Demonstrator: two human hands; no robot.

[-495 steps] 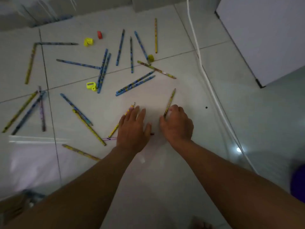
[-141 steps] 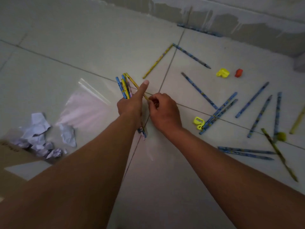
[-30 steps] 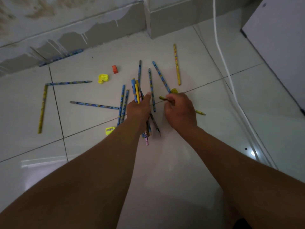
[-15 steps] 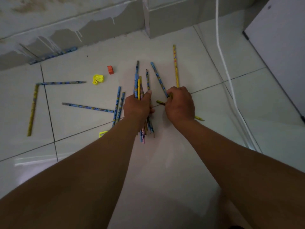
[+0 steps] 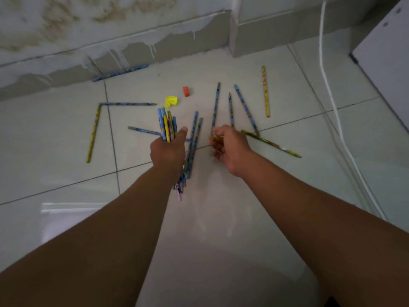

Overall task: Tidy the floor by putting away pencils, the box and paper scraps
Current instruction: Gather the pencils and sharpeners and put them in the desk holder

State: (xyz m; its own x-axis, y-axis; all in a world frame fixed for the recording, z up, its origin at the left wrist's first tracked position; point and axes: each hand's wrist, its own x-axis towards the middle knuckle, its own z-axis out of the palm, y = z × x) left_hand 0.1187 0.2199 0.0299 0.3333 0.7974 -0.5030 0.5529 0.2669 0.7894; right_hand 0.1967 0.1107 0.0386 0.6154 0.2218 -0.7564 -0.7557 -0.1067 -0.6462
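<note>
Gathering loose pencils off the tiled floor (image 5: pixel 221 218)
The left hand (image 5: pixel 168 151) grips a pencil bundle (image 5: pixel 168 127), fingers curled, thumb out; the right hand (image 5: pixel 230 147) pinches a small blurred yellowish piece (image 5: pixel 214 136) with curled fingers, both forearms stretched forward, more pencils lying beyond

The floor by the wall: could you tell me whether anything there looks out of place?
Yes. Loose pencils lie scattered at all angles on the tiles, one blue pencil pushed right against the skirting. A yellow sharpener and an orange eraser sit among them. The left hand grips a bundle of pencils.
</note>
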